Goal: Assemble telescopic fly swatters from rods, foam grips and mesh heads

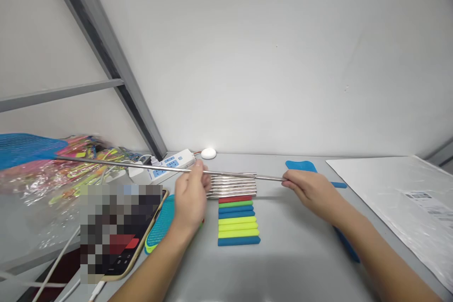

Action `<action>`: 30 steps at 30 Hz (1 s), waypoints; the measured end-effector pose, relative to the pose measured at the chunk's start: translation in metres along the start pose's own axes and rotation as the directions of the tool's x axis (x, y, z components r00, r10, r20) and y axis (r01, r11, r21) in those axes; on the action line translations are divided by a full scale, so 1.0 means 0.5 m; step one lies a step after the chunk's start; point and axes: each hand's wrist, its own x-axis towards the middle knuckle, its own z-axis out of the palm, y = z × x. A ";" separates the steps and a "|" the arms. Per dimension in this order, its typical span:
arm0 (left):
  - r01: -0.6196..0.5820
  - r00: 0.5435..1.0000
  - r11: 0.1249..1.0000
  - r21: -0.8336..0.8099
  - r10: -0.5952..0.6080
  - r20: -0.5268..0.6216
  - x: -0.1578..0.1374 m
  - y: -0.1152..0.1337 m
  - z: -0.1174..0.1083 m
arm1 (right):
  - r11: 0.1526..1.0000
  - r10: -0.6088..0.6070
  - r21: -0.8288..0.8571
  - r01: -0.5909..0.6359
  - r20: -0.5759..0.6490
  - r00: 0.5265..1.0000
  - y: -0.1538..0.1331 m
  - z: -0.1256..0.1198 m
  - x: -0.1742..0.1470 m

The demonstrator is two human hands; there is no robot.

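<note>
While both bare hands hold one slim metal rod across the view, the contents are listed clockwise, the bundle of metal rods as centre and the wall at 12.

Between 2 and 3 o'clock: one flat blue piece, lying beyond the right hand.

At 3: the right hand, fingers clamped on the near end of the held rod; farther out, one large white package with a printed label.

At 6: one row of coloured strips, side by side on the grey table; red, green, blue and yellow, just beside the bundle.

At 8: a stack of perforated pieces, teal uppermost; beside it, one phone, screen partly pixelated.

At 9: the left hand, thumb and fingers clamped around the held rod's middle; farther out, at its far end, one blue mesh head, cut by the picture's edge; behind, coloured items in clear plastic.

At 10: one white power strip with blue sockets.

Between 10 and 11: one white rounded object.
</note>
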 end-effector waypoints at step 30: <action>-0.166 0.983 0.986 0.014 0.164 0.078 0.021 -0.016 -0.010 | 0.994 0.110 -0.010 -0.110 0.047 0.993 -0.017 0.024 -0.001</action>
